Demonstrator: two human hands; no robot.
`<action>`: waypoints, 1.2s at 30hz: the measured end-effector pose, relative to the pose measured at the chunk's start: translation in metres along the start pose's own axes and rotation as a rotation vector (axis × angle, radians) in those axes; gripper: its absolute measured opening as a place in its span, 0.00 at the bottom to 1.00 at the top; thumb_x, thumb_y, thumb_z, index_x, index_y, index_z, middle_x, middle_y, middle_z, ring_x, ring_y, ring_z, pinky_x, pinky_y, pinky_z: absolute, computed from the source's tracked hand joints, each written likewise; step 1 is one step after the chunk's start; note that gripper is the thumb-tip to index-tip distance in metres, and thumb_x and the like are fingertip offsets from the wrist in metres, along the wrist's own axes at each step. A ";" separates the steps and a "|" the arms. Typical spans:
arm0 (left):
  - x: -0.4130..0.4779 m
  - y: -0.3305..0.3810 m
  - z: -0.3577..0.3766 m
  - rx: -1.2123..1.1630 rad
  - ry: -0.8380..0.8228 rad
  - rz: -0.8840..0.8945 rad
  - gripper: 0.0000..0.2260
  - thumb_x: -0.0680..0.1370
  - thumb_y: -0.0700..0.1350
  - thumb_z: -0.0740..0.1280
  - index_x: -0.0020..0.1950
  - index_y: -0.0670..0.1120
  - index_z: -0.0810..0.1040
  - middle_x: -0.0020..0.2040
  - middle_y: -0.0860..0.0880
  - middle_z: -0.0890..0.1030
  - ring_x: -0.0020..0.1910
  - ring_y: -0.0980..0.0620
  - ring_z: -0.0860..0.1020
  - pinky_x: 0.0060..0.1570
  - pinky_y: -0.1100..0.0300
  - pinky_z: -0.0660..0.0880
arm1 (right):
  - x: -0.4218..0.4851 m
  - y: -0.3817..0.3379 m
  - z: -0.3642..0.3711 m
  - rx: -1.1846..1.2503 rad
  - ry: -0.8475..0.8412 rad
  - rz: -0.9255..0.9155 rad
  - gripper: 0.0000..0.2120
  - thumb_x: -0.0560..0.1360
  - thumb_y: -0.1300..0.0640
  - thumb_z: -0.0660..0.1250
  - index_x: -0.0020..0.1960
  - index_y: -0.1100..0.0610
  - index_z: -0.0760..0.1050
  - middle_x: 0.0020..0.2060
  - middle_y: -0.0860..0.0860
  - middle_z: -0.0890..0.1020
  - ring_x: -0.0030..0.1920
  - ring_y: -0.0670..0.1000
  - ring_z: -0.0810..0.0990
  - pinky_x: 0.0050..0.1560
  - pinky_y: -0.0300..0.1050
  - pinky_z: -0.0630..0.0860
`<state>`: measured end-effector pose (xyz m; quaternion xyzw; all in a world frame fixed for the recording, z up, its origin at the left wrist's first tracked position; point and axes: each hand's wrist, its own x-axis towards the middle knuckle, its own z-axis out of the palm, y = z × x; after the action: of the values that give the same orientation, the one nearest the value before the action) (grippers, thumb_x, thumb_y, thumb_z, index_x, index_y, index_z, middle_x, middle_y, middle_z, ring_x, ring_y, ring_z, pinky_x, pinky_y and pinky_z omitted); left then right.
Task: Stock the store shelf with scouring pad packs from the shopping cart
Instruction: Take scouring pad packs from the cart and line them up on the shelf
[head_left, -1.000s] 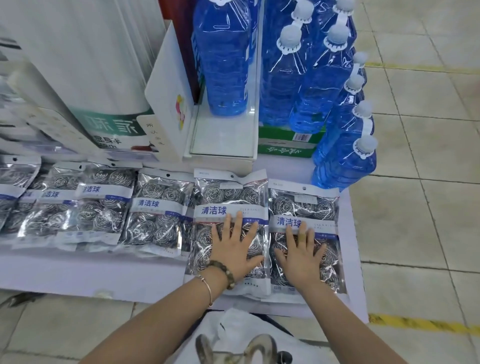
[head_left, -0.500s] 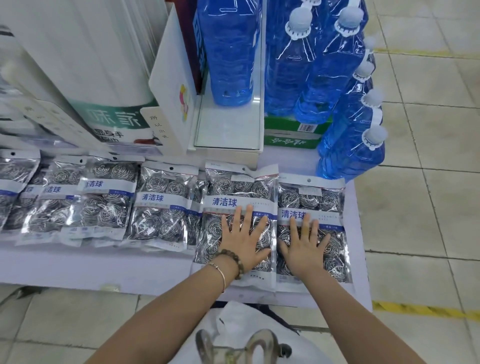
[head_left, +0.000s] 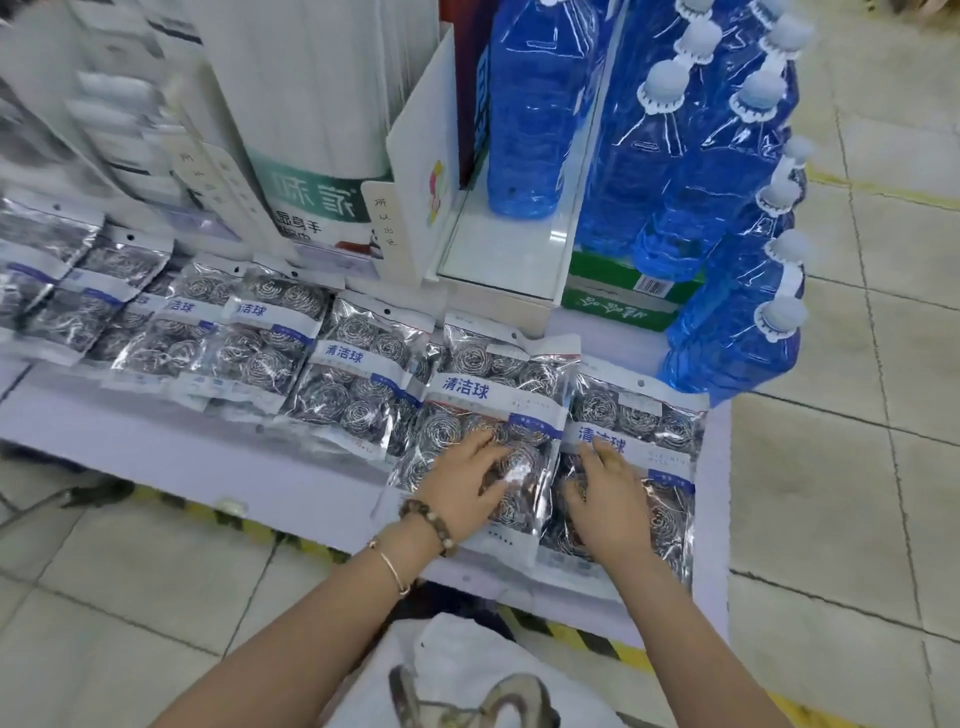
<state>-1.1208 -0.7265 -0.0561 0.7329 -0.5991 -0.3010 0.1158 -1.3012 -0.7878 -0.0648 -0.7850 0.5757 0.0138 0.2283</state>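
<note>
A wide-angle camera on the person's head looks forward and steeply down, close above the low shelf (head_left: 182, 452) at arm's reach. Both forearms (head_left: 311, 623) enter from the bottom edge, blue bottles (head_left: 675, 182) lean outward at top right, and the tiled floor (head_left: 857, 493) fills the right side

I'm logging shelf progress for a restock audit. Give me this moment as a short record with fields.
left hand: on the second pack from the right, fingers bent
right hand: on the rightmost pack, fingers bent
grip: unclear for both
shelf: low pale ledge, scouring pad packs lying flat in an overlapping row
beside: blue bottles at the row's right end
</note>
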 end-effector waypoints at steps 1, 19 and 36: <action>-0.009 -0.002 -0.004 -0.064 0.037 -0.029 0.18 0.78 0.49 0.61 0.68 0.52 0.68 0.73 0.53 0.61 0.69 0.53 0.63 0.69 0.57 0.61 | -0.001 -0.005 -0.002 0.037 -0.001 -0.038 0.24 0.79 0.51 0.59 0.74 0.53 0.61 0.72 0.56 0.65 0.72 0.55 0.62 0.71 0.52 0.61; -0.193 -0.101 -0.028 -0.495 0.645 -0.711 0.13 0.76 0.45 0.65 0.60 0.50 0.75 0.56 0.54 0.76 0.54 0.56 0.75 0.54 0.61 0.73 | -0.030 -0.165 0.055 0.072 -0.422 -0.778 0.24 0.78 0.51 0.63 0.72 0.53 0.65 0.69 0.52 0.69 0.67 0.51 0.68 0.62 0.43 0.65; -0.386 -0.318 -0.076 -0.630 0.858 -1.027 0.12 0.75 0.45 0.66 0.58 0.50 0.76 0.51 0.52 0.79 0.46 0.54 0.77 0.47 0.62 0.73 | -0.105 -0.438 0.170 -0.008 -0.508 -1.007 0.23 0.78 0.50 0.61 0.72 0.51 0.64 0.67 0.50 0.72 0.64 0.50 0.71 0.57 0.40 0.68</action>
<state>-0.8583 -0.2942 -0.0478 0.9062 0.0322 -0.1620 0.3893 -0.8967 -0.5277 -0.0364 -0.9357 0.0567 0.0940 0.3353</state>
